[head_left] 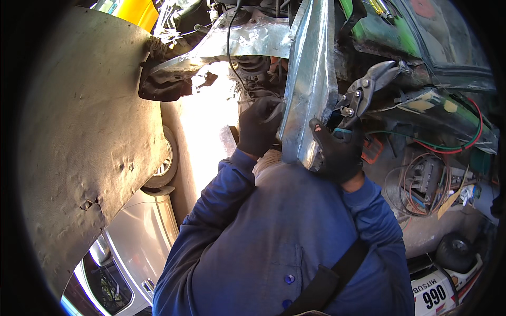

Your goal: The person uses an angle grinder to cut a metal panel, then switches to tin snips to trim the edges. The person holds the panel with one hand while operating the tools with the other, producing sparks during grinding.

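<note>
the left hand (pixel 259 126), wearing a dark glove, is curling against the left edge of a long folded metal panel (pixel 311 79); whether its fingers are pinching that edge, i cannot tell. the right hand (pixel 340 150), also gloved, is gripping the lower end of a pair of metal snips (pixel 363 89), while its thumb is lying against the panel's right side, its glove tip showing a worn spot. the snips are pointing up and to the right, their bolted head sitting just beside the panel. the panel is running from the front of the person's blue shirt (pixel 269 226) to the top of the view, standing between the two hands. a dark strap (pixel 337 274) is crossing the shirt.

beyond the hands, a thin black cable (pixel 229 42) is hanging in front of a bare metal crosspiece (pixel 247 39), left of the panel. to the right, green bodywork (pixel 379 34) is filling the upper corner, with a red hose (pixel 479 121) curving below it. lower down, loops of tubing are lying around a grey machine part (pixel 421 176) on the floor. on the far left, a large dented sheet (pixel 89 105) is leaning over a silver car (pixel 139 242), and a white vehicle (pixel 435 292) is standing at the lower right.
</note>
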### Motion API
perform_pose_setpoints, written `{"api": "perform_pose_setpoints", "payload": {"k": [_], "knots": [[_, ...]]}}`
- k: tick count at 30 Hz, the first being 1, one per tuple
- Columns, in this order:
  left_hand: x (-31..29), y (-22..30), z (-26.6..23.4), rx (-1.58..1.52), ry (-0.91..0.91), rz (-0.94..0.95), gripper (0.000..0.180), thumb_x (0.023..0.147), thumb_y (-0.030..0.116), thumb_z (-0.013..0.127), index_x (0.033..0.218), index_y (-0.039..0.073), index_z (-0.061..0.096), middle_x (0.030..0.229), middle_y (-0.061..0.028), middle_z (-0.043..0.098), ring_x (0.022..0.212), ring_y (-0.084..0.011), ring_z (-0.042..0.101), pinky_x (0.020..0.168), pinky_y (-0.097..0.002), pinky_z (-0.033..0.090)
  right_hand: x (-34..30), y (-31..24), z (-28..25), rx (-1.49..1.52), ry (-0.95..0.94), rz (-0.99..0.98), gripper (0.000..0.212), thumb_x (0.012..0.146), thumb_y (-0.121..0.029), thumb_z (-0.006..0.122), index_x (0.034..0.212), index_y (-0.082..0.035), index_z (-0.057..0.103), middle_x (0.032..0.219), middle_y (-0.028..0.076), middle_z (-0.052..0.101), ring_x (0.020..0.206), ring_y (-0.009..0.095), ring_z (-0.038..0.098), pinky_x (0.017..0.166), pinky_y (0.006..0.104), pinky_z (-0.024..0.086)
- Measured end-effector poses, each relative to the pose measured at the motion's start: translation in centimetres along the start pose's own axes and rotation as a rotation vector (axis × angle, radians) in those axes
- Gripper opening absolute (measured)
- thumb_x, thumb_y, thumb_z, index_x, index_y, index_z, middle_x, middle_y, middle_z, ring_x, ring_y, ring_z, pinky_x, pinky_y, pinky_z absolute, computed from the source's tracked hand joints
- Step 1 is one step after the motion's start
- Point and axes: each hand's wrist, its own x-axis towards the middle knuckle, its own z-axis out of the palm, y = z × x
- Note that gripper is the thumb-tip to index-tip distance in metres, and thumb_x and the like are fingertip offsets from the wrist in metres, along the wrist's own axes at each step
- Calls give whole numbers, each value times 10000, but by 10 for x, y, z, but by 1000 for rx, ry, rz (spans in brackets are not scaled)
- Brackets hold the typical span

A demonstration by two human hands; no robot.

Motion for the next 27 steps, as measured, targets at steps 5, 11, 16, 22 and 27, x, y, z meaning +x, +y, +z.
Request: {"api": "perform_pose_setpoints", "payload": {"k": [5,11,16,22,27], "knots": [[-5,-1,-29,-429,117,-138,167,1055,103,670,1045,-61,701,880,-119,727,764,-196,735,745,-330,617,-10,17,-16,-429,-12,-343,481,922,-137,839,1376,-95,688,1226,178,564,1125,337,585,950,434,503],[5,-27,-38,8,-173,116,460,1172,363,421,1308,-11,651,1165,-133,742,1038,-184,707,954,-340,557,-10,15,-21,31,12,-140,363,954,-125,806,1305,-64,734,1273,201,613,1126,330,639,992,452,497],[11,-23,-32,-626,-383,-37,534,1192,364,351,1589,19,441,1473,-141,604,1282,-214,609,1133,-369,486,1,4,-22,253,-43,-51,299,961,-90,766,1252,-32,725,1068,142,769,956,284,763,909,416,580],[50,0,-44,-949,-503,-46,658,1168,525,343,1627,57,388,1542,-157,548,1402,-232,532,1216,-392,429,18,-38,-8,1310,-29,599,308,960,-178,682,1190,26,710,1074,169,773,936,287,773,865,429,641],[101,42,-64,-1349,-533,-23,866,1076,694,418,1631,31,359,1577,-208,508,1445,-326,518,1213,-464,444,43,-75,16,1620,-61,713,534,907,-249,656,1318,91,632,1167,237,746,995,336,767,893,457,650]]}}
